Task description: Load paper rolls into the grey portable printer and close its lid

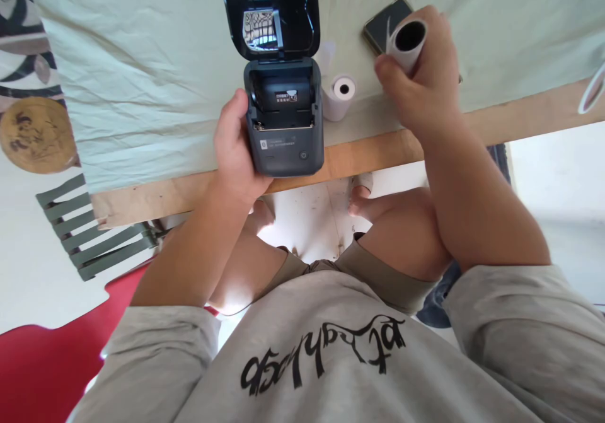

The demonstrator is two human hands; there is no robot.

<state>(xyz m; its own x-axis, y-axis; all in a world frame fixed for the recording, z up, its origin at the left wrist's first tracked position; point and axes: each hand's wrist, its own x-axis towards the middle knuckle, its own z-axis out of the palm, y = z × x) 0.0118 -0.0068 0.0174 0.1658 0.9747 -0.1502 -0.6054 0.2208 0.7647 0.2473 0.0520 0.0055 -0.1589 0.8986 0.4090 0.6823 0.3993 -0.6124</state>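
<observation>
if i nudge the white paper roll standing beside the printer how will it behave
The white paper roll would probably slide or tip at first, since it stands on end. Once toppled, its round side could let it roll. It looks fairly light, being small and hollow-cored.

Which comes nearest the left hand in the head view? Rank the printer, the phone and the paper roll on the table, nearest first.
From the left hand:
1. Printer: in that hand's grip.
2. Paper roll: on the table, just past the printer's right side.
3. Phone: farther right and farther back, by the right hand.
</observation>
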